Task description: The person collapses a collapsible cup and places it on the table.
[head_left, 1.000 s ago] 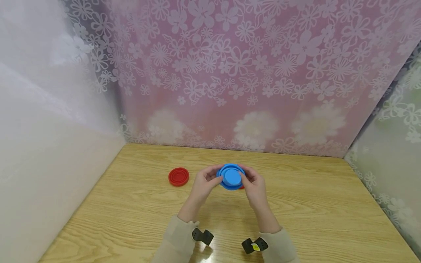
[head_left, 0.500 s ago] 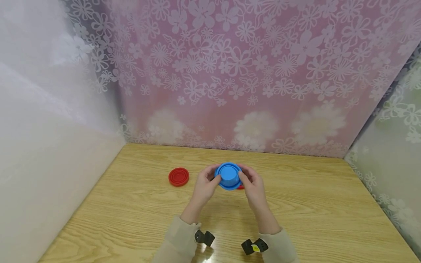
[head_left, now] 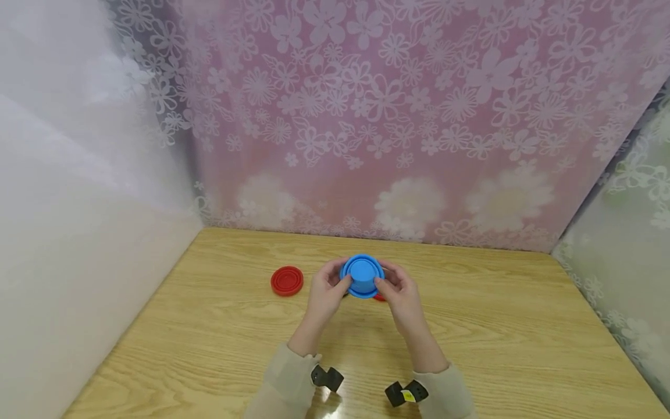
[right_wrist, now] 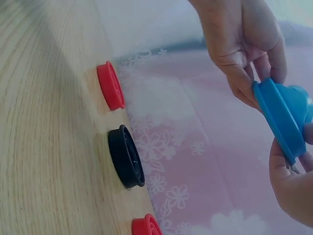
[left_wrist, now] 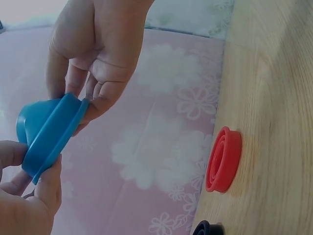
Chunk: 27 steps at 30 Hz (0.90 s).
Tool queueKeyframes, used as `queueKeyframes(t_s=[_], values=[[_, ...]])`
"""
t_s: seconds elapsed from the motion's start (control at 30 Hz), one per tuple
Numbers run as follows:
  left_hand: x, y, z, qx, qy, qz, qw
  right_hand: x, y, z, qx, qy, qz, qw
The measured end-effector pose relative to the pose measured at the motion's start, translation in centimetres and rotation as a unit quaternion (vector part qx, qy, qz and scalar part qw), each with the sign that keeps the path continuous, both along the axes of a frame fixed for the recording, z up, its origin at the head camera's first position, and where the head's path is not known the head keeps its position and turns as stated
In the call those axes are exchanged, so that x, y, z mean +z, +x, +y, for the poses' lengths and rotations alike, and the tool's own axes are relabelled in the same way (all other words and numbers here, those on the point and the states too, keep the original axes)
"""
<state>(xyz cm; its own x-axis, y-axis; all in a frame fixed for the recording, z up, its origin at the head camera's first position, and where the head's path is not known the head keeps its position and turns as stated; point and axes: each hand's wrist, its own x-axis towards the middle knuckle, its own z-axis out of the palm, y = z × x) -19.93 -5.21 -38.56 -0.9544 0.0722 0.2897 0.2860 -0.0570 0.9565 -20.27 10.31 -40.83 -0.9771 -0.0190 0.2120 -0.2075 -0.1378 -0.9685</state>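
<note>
Both hands hold a blue collapsible silicone cup (head_left: 363, 276) above the table, its narrow base tilted up toward me. My left hand (head_left: 325, 291) grips its left rim and side, thumb on the front. On the opposite side my right hand (head_left: 404, 294) grips the rim, its thumb pressing near the base. In the left wrist view the cup (left_wrist: 51, 134) is partly extended, with a wide rim and a tapered base. The left hand (left_wrist: 24, 200) is at lower left there; the right hand (right_wrist: 296, 186) is at lower right in the right wrist view.
A flat red collapsed cup (head_left: 287, 281) lies left of the hands on the wooden table (head_left: 497, 326). Behind the hands lie a black collapsed cup (right_wrist: 126, 156) and another red one (left_wrist: 224, 159), mostly hidden in the head view. Flowered sheets (head_left: 419, 116) enclose the table.
The blue cup has moved slightly left and up, its base tilting and standing out more from the rim. Both hands have stayed on it, and the right thumb has shifted lower.
</note>
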Motion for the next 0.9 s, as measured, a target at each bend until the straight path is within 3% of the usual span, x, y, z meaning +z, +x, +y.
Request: queueKeyframes(t_s=[0.27,0.5,0.77,0.9], values=[[-2.4,-1.6,0.0,-0.010,0.027,-0.031,0.9991,0.0,-0.1,-0.2,-0.054,0.005,-0.022,0.9983],[-2.3,-1.7,-0.2,0.004,0.020,-0.047,0.9987,-0.2,-0.2,0.0,-0.083,0.021,0.007,0.9963],[-2.0,-1.7,-0.4,-0.057,0.001,-0.062,0.9964,-0.2,-0.1,0.3,-0.079,0.043,0.021,0.9957],[-0.9,-0.9,-0.4,-0.067,-0.015,-0.059,0.9959,-0.1,-0.1,0.3,-0.071,0.049,0.028,0.9959]])
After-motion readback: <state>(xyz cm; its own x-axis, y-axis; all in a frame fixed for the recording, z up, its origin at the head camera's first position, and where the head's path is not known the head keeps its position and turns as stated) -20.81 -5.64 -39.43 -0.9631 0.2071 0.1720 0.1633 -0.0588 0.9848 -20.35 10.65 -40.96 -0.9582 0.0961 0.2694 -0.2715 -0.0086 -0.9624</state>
